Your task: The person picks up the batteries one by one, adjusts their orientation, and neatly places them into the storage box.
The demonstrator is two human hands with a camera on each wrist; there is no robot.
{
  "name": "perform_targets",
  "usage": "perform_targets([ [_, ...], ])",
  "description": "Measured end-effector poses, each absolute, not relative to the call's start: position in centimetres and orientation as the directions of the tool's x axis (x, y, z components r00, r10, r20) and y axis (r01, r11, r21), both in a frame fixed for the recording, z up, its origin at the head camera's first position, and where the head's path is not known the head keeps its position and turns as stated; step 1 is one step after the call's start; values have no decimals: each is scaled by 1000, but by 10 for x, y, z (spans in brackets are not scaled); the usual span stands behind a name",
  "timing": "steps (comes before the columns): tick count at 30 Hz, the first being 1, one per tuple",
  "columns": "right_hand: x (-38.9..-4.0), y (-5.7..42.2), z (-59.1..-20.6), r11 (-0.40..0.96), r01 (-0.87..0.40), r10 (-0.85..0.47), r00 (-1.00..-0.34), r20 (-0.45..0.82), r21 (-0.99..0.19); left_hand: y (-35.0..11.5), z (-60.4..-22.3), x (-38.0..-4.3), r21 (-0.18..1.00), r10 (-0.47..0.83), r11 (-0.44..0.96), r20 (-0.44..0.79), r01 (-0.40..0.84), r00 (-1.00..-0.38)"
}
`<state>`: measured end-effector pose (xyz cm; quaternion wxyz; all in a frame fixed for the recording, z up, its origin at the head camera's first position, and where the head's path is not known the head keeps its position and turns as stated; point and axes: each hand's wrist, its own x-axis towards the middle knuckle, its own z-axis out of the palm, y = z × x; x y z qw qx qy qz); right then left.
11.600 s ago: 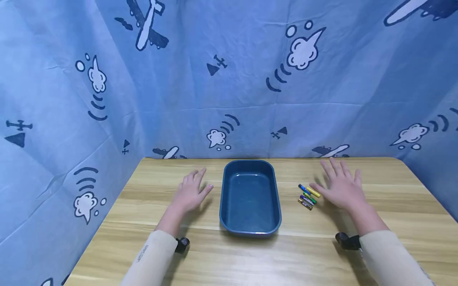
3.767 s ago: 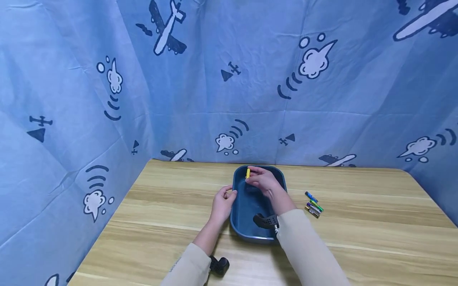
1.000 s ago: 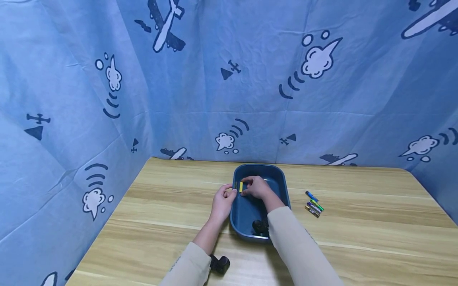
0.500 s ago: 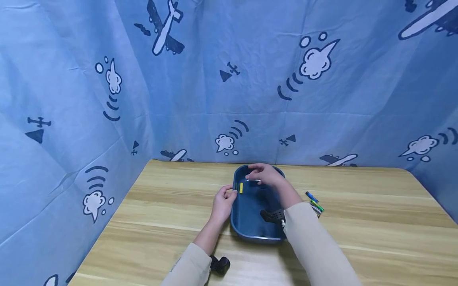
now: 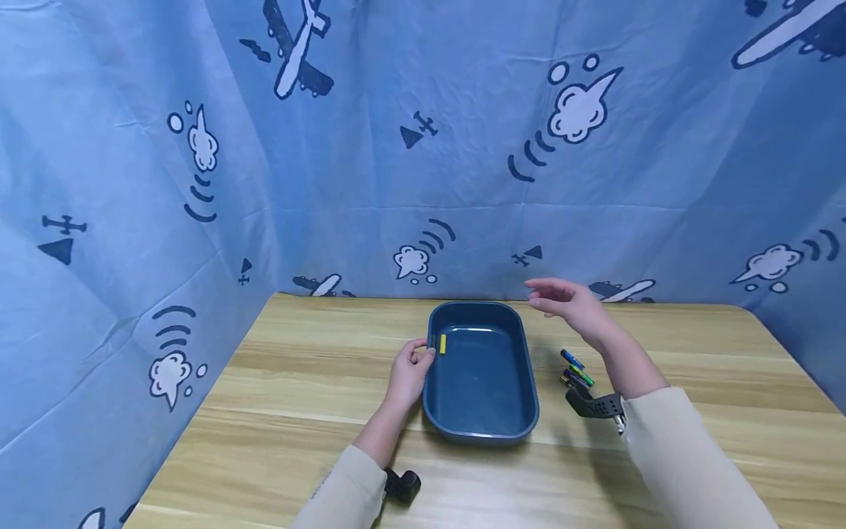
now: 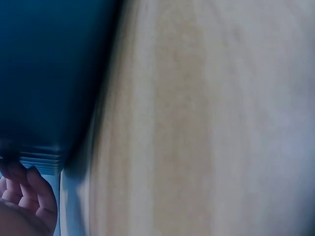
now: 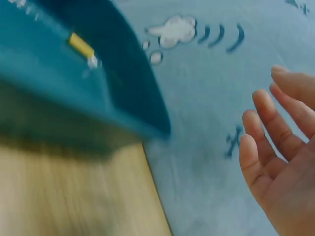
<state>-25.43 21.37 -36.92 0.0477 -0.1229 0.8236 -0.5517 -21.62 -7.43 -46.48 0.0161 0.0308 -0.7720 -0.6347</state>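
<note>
One left hand [image 5: 408, 375] pinches the rim of a dark-blue, round-cornered plastic tray [image 5: 485, 389]; one right hand [image 5: 573, 305] is raised with nothing in it.
The left grip probably steadies the tray; in the left wrist view those fingers sit dark and cut off at the corner. The right hand's fingers are softly curved and parted, up beyond the tray's right rim, perhaps to clear it. Inside, a small yellow cylindrical battery [image 5: 443, 344] lies just beside the left wall, seemingly lined up along it; a dark patch beside it is too small to read. Rightward on the pale wood-grain bench [image 5: 304, 367], a blue battery [image 5: 572, 358] and a green battery [image 5: 582, 376] sit grouped, likely for reach; a black plastic wrist camera [image 5: 588, 405] partly hides darker batteries [image 5: 573, 380].
</note>
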Motion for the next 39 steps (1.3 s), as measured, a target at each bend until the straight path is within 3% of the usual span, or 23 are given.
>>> perform_targets([
  [7,-247,250,-379,509,-164,-273,-962,22,-845,-79,-465,-217,992,9,-11,-126,-126,-992],
  [15,-245,282,-398,684,-267,-398,-917,-40,-679,-82,-456,-212,982,52,-71,-173,-177,-983],
  [20,-244,289,-413,723,-260,-442,-886,-140,-640,-84,-443,-207,976,83,-75,-200,-206,-976],
  [24,-243,290,-423,735,-207,-419,-887,-194,-645,-85,-459,-216,974,84,-83,-206,-213,-975],
  [39,-256,289,-439,767,-300,-453,-879,-147,-568,-84,-466,-218,969,74,-101,-220,-227,-973],
])
